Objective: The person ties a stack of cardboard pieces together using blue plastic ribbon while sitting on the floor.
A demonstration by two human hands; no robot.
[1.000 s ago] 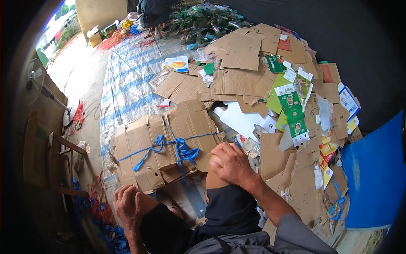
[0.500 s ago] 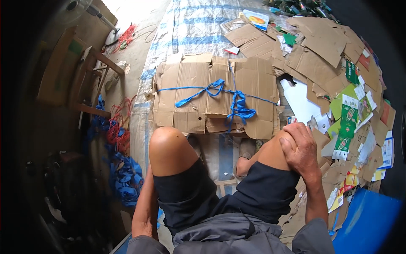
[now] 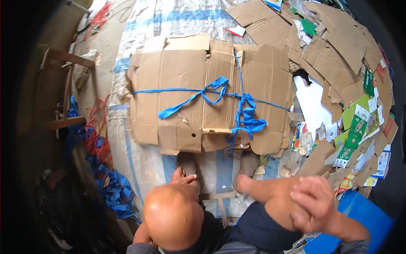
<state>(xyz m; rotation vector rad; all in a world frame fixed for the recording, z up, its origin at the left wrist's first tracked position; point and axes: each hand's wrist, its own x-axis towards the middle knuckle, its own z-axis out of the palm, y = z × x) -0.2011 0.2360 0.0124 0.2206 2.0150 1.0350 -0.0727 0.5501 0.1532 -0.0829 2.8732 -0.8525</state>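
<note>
In front of my feet lies a bundle of flattened cardboard [image 3: 177, 67], tied crosswise with blue strips [image 3: 173, 91]. Loops and a bunched knot of the strip sit on its top. My left hand [image 3: 183, 176] is down beyond my left knee, touching the lower leg just above the shoe. Its thumb stands apart from the fingers, and the knee hides part of the arm. Above my right thigh, my right hand [image 3: 315, 203] has loosely bent fingers with the thumb apart. I see nothing in either hand.
Loose cardboard pieces and printed cartons [image 3: 338, 46] pile up along the right. A blue panel [image 3: 351, 228] lies at lower right. On the left are a wooden frame [image 3: 63, 122], tangled red cord [image 3: 98, 144] and blue strips [image 3: 114, 188]. A striped woven sheet [image 3: 139, 165] lies underneath.
My right hand has come off the right knee and moved back. My left hand has come into sight by the left lower leg. The bundle looks larger and lower in view.
</note>
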